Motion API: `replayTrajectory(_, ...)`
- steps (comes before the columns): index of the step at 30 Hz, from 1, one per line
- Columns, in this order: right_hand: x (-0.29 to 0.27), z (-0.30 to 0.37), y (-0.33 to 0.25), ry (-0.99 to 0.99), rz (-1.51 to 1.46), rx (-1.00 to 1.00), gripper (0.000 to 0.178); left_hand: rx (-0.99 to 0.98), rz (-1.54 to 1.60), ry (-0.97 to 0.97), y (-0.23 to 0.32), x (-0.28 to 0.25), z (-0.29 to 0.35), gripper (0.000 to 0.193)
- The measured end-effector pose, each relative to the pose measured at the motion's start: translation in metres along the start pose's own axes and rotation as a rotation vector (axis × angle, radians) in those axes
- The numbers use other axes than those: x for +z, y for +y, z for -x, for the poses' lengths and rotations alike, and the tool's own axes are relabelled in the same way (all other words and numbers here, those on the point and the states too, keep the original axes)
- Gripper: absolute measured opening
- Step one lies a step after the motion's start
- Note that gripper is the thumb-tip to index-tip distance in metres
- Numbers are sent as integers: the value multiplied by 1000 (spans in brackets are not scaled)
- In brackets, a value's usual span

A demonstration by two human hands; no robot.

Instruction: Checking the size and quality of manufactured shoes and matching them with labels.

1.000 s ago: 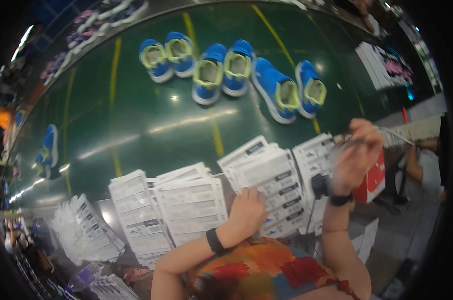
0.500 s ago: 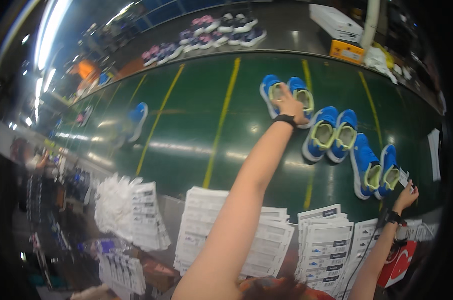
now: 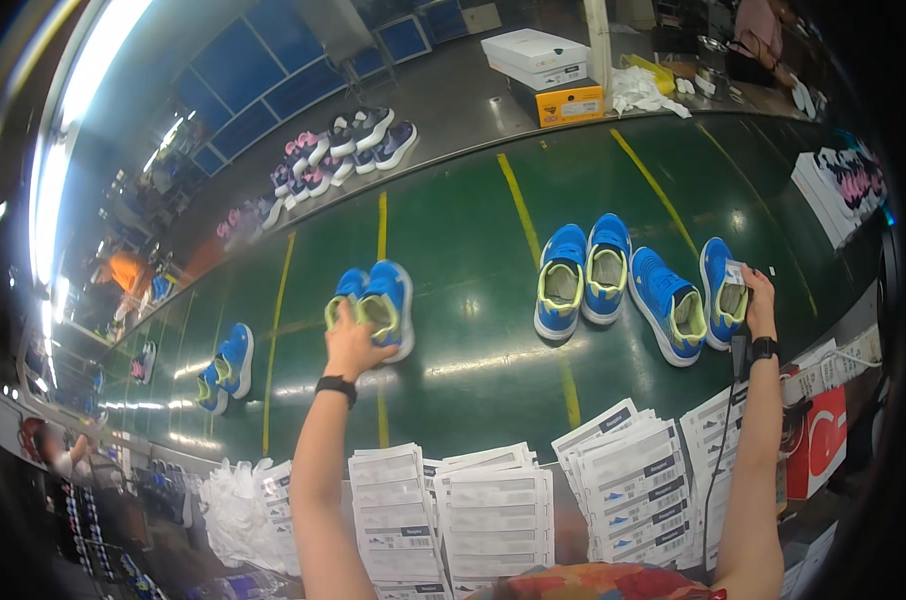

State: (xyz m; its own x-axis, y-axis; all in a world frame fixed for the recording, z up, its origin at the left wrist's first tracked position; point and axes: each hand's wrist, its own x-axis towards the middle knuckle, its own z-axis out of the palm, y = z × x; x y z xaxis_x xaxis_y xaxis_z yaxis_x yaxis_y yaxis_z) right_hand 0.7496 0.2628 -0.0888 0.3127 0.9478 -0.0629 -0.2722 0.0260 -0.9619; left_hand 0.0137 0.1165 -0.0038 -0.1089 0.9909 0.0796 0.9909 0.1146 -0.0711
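Observation:
Blue sneakers with lime-green linings stand in pairs on a green conveyor belt point(image 3: 453, 400). At the left-centre pair of blue sneakers point(image 3: 394, 290), my left hand point(image 3: 351, 345) grips the heel ends, fingers at the collars and thumb by the right shoe. My right hand point(image 3: 761, 298) pinches a small white label point(image 3: 735, 274) over the opening of the rightmost sneaker point(image 3: 715, 268). That shoe's mate point(image 3: 665, 300) sits just to its left. Another pair of sneakers point(image 3: 583, 270) stands between my hands, touched by neither.
Along the near edge lie stacks of printed label sheets point(image 3: 498, 520) and a white crumpled bundle point(image 3: 238, 510). Farther left on the belt is another blue pair point(image 3: 235, 360). Beyond the belt are piled dark sneakers point(image 3: 343, 150) and shoe boxes point(image 3: 538, 60). A cable point(image 3: 725, 440) hangs by my right forearm.
My left hand and its pair of sneakers have moved left, widening the gap to the other pairs. The label in my right hand is now at the rightmost shoe's opening. The view has shifted.

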Motion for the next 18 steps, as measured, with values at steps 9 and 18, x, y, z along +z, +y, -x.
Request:
replayTrajectory(9,40,20,-21,694,1131,-638,66,238,162,138,59,-44,-19,45)
replayTrajectory(18,253,152,13,-747,1528,-829,71,368,772,15,252,-20,-18,61)
